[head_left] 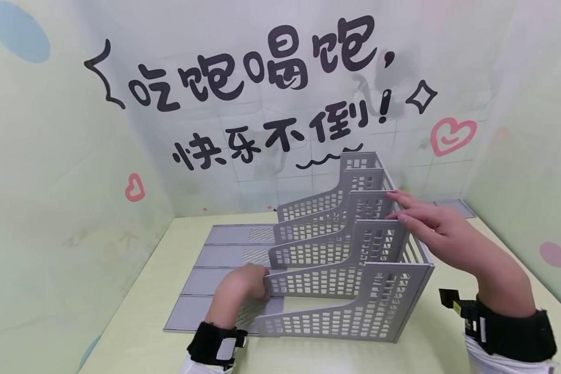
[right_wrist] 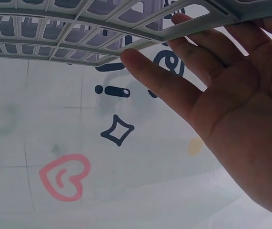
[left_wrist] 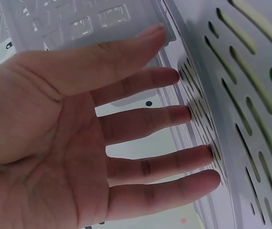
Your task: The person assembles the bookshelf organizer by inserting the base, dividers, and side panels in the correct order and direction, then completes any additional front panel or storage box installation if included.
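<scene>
I work in a booth-like, decorated nook: pale printed wall coverings (head_left: 47, 171) enclose the yellowish surface (head_left: 140, 317) on three sides, bearing big black Chinese lettering (head_left: 283, 52) and pink hearts (head_left: 451, 139). Home or workplace, I cannot tell.

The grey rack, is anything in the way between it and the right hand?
Nothing visible: the right hand touches the top of the grey rack at its tall end, and no other thing shows between them.
</scene>
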